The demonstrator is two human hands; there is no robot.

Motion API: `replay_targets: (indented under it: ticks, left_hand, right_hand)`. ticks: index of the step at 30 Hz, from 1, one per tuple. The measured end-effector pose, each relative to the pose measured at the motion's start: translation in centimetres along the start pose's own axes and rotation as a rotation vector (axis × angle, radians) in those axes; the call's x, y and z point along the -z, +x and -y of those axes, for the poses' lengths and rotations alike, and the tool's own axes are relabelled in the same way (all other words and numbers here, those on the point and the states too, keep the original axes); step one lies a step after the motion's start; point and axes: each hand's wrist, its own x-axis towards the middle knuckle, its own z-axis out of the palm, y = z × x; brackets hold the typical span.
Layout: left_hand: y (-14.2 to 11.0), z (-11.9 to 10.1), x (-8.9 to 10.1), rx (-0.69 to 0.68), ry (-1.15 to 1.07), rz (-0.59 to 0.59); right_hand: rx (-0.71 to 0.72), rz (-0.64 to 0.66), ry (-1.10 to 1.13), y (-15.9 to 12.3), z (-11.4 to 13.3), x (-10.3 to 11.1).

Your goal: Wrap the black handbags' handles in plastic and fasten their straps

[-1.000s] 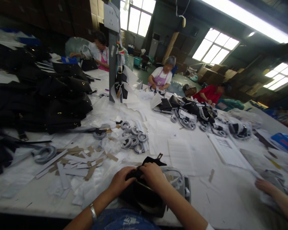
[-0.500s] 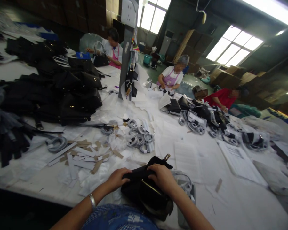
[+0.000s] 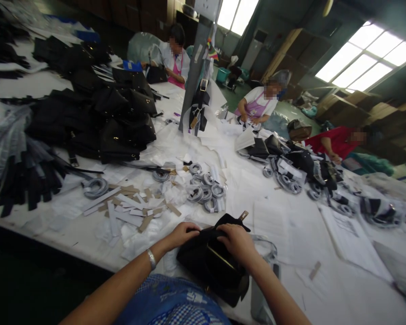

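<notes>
A black handbag (image 3: 198,259) with a gold-coloured trim line lies tilted on the table edge, close against my body. My left hand (image 3: 181,235) grips its upper left edge, thumb and fingers closed on the material. On the upper right side, my right hand (image 3: 237,243) has its fingers curled over the bag near the trim. A strap end with a metal buckle (image 3: 244,215) sticks up just beyond my right hand. Beside my right forearm, a grey container (image 3: 258,298) holds plastic-wrapped material. The bag's underside is hidden.
Black bags (image 3: 122,131) are heaped at the left. Coiled grey straps (image 3: 206,192) and card strips (image 3: 131,210) lie ahead of me. A grey post (image 3: 194,67) rises from the white table (image 3: 341,289). Several co-workers sit across it, one in a pink apron (image 3: 177,72).
The whole view has shifted, so the surroundings sit further right and tilt more. Both hands keep hold of the handbag, which looks nearly unchanged in pose.
</notes>
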Motion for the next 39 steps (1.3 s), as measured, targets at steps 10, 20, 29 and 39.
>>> replay_targets:
  ticks: [10,20,29,39]
  left_hand:
    - [2.5,0.8,-0.8,-0.003,-0.027,0.096]
    - [3.3,1.1,-1.6,-0.035,-0.004,0.131]
    - [3.5,0.1,-1.7,-0.064,0.042,0.163]
    - [3.0,-0.2,-1.3,-0.079,0.057,0.152]
  right_hand:
    - [-0.005,0.014,0.028,1.2,-1.3,0.3]
    - [0.004,0.084,-0.039,1.0,-1.2,1.0]
    - [0.025,0.096,0.013,-0.1,-1.6,1.2]
    - [-0.053,-0.017,0.111,-3.1,-4.2,2.3]
